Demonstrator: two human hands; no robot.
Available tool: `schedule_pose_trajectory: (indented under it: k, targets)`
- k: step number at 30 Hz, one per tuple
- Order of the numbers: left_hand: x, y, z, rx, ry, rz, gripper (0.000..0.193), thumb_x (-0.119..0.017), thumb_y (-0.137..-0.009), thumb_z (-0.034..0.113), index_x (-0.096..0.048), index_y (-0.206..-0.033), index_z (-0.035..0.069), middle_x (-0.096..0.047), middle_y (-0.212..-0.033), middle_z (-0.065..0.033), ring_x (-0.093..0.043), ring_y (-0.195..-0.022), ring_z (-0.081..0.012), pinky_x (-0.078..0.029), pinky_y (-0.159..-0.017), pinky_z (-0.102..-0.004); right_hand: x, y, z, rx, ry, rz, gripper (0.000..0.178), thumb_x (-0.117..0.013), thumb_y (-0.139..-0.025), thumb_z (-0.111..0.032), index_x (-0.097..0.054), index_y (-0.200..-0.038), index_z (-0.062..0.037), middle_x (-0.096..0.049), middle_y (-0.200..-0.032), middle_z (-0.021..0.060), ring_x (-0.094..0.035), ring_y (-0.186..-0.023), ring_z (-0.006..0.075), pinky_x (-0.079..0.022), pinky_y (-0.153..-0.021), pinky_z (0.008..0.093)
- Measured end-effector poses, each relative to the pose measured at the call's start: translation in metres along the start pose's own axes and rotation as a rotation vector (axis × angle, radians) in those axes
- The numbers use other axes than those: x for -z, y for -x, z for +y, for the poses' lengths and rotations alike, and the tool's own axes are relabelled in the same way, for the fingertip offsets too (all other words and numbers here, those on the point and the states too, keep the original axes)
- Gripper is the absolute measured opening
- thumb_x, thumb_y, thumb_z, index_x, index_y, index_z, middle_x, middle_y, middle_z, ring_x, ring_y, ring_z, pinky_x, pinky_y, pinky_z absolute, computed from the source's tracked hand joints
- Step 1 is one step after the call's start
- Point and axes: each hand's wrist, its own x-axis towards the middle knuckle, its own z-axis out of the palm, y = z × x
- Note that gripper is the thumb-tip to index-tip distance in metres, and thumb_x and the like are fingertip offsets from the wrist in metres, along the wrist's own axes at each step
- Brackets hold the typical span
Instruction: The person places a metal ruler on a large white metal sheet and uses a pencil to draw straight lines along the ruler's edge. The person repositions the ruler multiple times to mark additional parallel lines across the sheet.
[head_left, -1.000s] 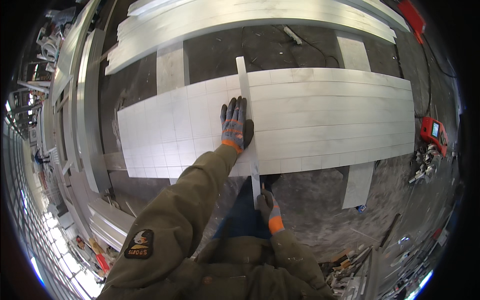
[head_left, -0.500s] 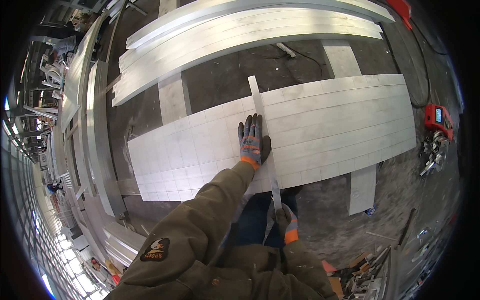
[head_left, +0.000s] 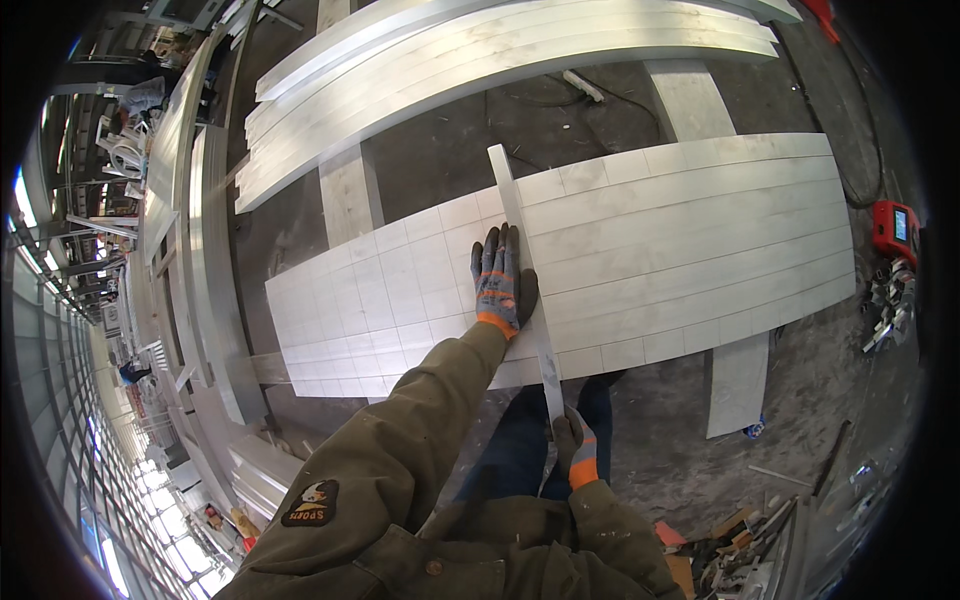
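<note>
A long, narrow metal bar (head_left: 540,335) lies crosswise over a row of pale metal profiles (head_left: 690,240) set side by side. My left hand (head_left: 497,275), in a grey and orange glove with dark fingertips, rests flat on the profiles along the bar's left side. Its fingers stretch away from me and its thumb lies over the bar. At the near end of the bar, past the profiles' near edge, my right hand (head_left: 577,450) is closed around it; part of its grip is hidden. Thin crosswise lines cover the profiles left of the bar; right of it, short ones show in the outer rows.
Pale crossbeams (head_left: 738,385) support the profiles above a dark floor. Beyond lies another stack of long profiles (head_left: 500,75), with more at the left (head_left: 215,270). A red device with a screen (head_left: 897,232) stands at the right near metal offcuts (head_left: 888,305). Scraps (head_left: 740,550) lie at lower right.
The view has shifted slightly, so the profiles and the red device sit a little differently in the picture. Both hands keep their places on the bar.
</note>
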Motion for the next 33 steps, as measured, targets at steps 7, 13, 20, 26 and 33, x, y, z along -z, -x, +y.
schedule_pose_trajectory:
  k: [7, 13, 20, 26, 33]
  targets:
    - [0.004, 0.001, -0.001, -0.011, -0.020, -0.016, 0.076, -0.057, -0.097, 0.027, -0.029, -0.161, -0.003, -0.036, -0.166, -0.0211, -0.027, -0.157, -0.0400, -0.016, -0.128, -0.0578, -0.003, -0.002, 0.006, -0.010, -0.022, -0.001, 0.044, -0.056, -0.108, -0.034, -0.063, -0.134, 0.0003, -0.066, -0.094, 0.0054, -0.061, -0.084, 0.0138, -0.050, -0.076, 0.0311]
    - [0.003, 0.000, -0.001, -0.021, -0.080, -0.010, 0.076, -0.055, -0.099, 0.029, -0.029, -0.161, -0.004, -0.036, -0.167, -0.0211, -0.026, -0.157, -0.0392, -0.016, -0.128, -0.0569, -0.002, 0.002, -0.010, -0.022, 0.031, -0.008, 0.040, -0.056, -0.108, -0.031, -0.064, -0.133, -0.0013, -0.065, -0.094, 0.0043, -0.060, -0.083, 0.0125, -0.049, -0.075, 0.0304]
    - [0.000, 0.001, 0.000, -0.004, -0.086, -0.039, 0.075, -0.054, -0.099, 0.030, -0.030, -0.161, -0.006, -0.034, -0.168, -0.0209, -0.025, -0.158, -0.0393, -0.014, -0.129, -0.0569, -0.002, 0.007, -0.027, 0.003, 0.055, -0.002, 0.056, -0.055, -0.107, -0.049, -0.062, -0.130, 0.0016, -0.061, -0.090, 0.0023, -0.056, -0.081, 0.0116, -0.047, -0.072, 0.0291]
    - [-0.003, 0.000, -0.002, -0.025, -0.130, 0.008, 0.068, -0.053, -0.100, 0.027, -0.036, -0.157, -0.006, -0.038, -0.165, -0.0214, -0.029, -0.156, -0.0393, -0.017, -0.128, -0.0561, 0.001, 0.004, -0.026, 0.014, 0.102, -0.015, 0.053, -0.054, -0.108, -0.044, -0.062, -0.132, 0.0022, -0.062, -0.091, 0.0030, -0.056, -0.081, 0.0122, -0.047, -0.073, 0.0303]
    - [-0.006, 0.003, -0.006, -0.008, -0.090, -0.016, 0.074, -0.051, -0.100, 0.033, -0.031, -0.160, -0.006, -0.036, -0.166, -0.0235, -0.025, -0.157, -0.0400, -0.014, -0.129, -0.0574, 0.002, 0.004, -0.027, -0.004, 0.097, -0.011, 0.055, -0.054, -0.107, -0.047, -0.062, -0.131, 0.0026, -0.063, -0.092, 0.0039, -0.059, -0.082, 0.0130, -0.050, -0.074, 0.0312]
